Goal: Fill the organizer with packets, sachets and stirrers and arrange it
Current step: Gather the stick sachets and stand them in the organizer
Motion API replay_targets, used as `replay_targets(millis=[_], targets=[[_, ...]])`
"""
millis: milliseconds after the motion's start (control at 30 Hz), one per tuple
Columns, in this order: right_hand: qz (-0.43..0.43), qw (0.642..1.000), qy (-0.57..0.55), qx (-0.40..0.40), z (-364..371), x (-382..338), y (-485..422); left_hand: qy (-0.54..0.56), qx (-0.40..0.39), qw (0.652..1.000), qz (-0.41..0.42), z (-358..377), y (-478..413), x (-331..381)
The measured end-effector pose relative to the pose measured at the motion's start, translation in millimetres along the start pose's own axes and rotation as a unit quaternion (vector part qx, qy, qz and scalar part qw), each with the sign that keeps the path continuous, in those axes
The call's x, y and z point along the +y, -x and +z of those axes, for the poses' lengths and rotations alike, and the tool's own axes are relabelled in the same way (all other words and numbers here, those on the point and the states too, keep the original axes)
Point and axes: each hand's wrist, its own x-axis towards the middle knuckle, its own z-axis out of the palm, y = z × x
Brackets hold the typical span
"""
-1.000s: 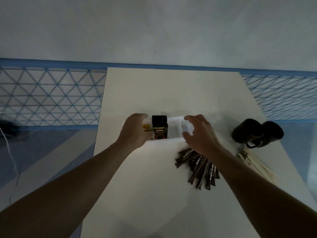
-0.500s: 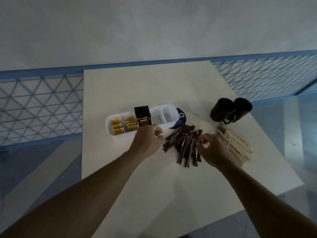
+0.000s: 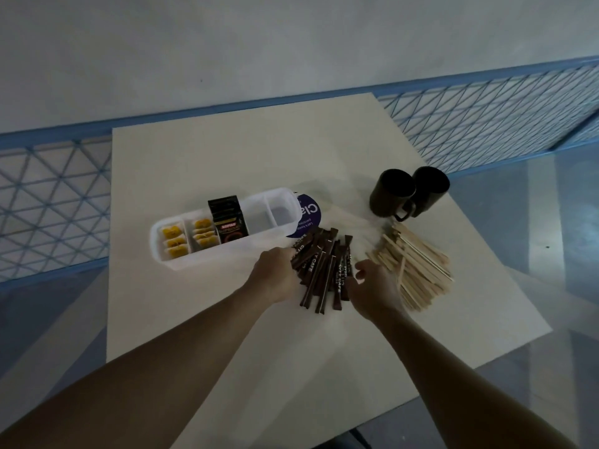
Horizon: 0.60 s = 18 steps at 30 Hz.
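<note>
A white plastic organizer [image 3: 207, 259] lies on the table, left of middle. Its two left compartments hold yellow sachets [image 3: 188, 236]; a black coffee packet [image 3: 227, 220] stands upright in the third; the two right compartments [image 3: 270, 212] look empty. In front of it lies a heap of brown stick sachets [image 3: 324, 270]. My left hand [image 3: 277, 277] presses on the heap's left side and my right hand [image 3: 372, 285] cups its right side, fingers curled around the sticks. A pile of wooden stirrers [image 3: 418, 264] lies to the right.
Two black mugs [image 3: 405, 192] stand at the back right, near the table edge [image 3: 505, 277]. A purple round card [image 3: 308, 212] sticks out from behind the organizer's right end. Blue mesh railing [image 3: 55, 189] runs behind the table on both sides.
Both hands left the organizer and dropped to the brown stick sachets, closing in on the heap from either side. The view swung left, so everything sits further right.
</note>
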Motion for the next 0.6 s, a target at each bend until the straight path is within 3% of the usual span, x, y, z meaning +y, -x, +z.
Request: replay_targets(millis=[300, 600], targets=[[0.011, 0.999, 0.028, -0.035, 11, 2, -36, 0.016, 0.087, 0.996, -0.017, 18, -28, 9], [0.038, 0.996, 0.028, -0.08, 11, -3, -50, -0.001, 0.103, 0.994, -0.03, 27, -42, 7]])
